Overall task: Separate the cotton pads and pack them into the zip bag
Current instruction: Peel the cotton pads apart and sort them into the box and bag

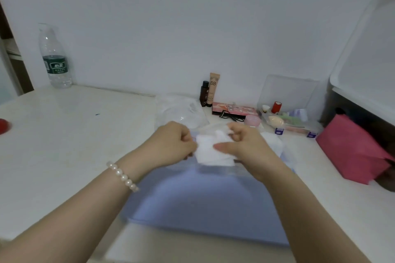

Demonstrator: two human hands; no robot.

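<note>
Because the soft white cotton pads (pixel 210 151) stick together in a stack, I hold them up with both hands so I can peel one away. My left hand (pixel 171 143) is curled, and its fingers pinch the left edge of the stack. My right hand (pixel 241 143) has its thumb lying flat on the front of the pads, and its other fingers pinch a top corner. I pull at the two sides like this so a thin pad can come loose from the others.

I keep the pads low, just above the flat pale blue mat (pixel 201 203) on the white table (pixel 64 134). That way, if one drops, it lands on something clean. I think the clear plastic strip under my hands is the zip bag (pixel 215 170), but it is blurry and see-through, so I cannot be sure. If it is, the pads are right over it, ready to go in. More white pads (pixel 274 142) seem to lie just behind my right hand.

A crinkly clear plastic wrapper (pixel 181 111) lies behind my hands. Small makeup things stand back by the wall so they are out of my way: a tan tube marked BB (pixel 213 88), a little dark bottle (pixel 204 93) and a clear plastic box (pixel 288 109) of bits. A clear water bottle with a green label (pixel 55 57) stands far off to the left.
</note>
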